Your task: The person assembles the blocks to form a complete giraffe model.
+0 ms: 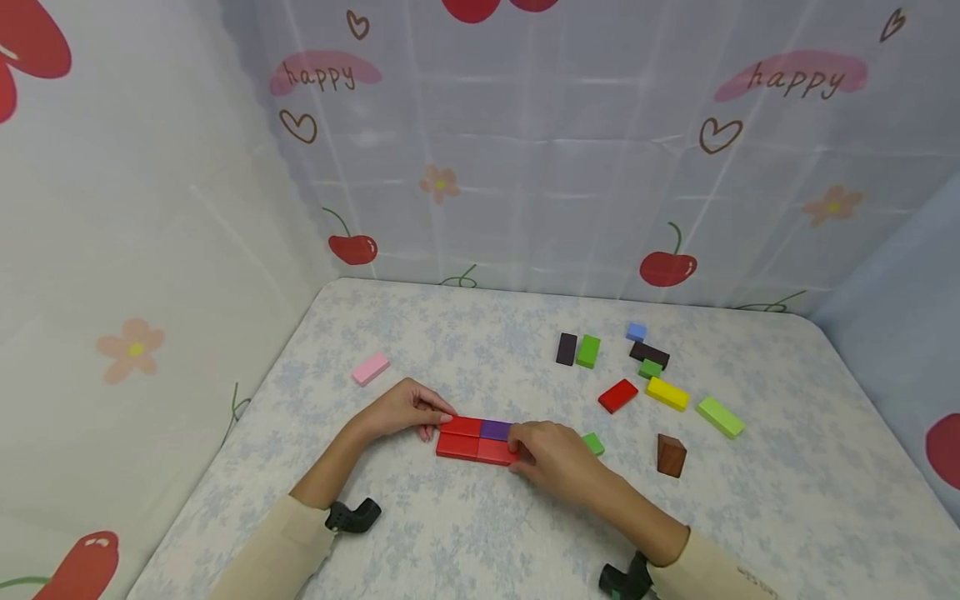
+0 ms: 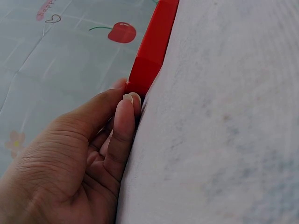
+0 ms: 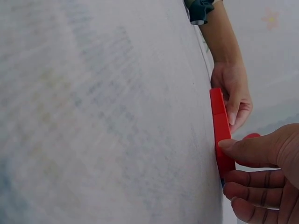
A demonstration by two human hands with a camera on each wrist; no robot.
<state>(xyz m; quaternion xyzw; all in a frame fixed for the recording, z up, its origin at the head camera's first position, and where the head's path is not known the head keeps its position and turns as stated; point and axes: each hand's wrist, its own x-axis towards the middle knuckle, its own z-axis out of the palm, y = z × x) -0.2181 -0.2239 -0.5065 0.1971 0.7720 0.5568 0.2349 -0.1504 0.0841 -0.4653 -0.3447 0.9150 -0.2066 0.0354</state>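
In the head view, three red blocks [image 1: 459, 445] and a purple block [image 1: 495, 430] lie side by side as a flat two-row rectangle, the purple one at the back right. My left hand [image 1: 408, 410] pinches the back-left red block at its outer corner with thumb and fingertips. From the other end, my right hand [image 1: 558, 458] grips the front-right red block [image 3: 225, 161], its thumb on the near side in the right wrist view. The right fingers hide part of that end. A green block [image 1: 593, 443] lies just beyond the right hand.
A pink block [image 1: 371, 368] lies at the left. Toward the back right are black [image 1: 566, 349], green [image 1: 588, 352], blue [image 1: 636, 332], red [image 1: 618, 396], yellow [image 1: 667, 393] and light green [image 1: 721, 417] blocks. A brown wooden block [image 1: 671, 455] stands at the right.
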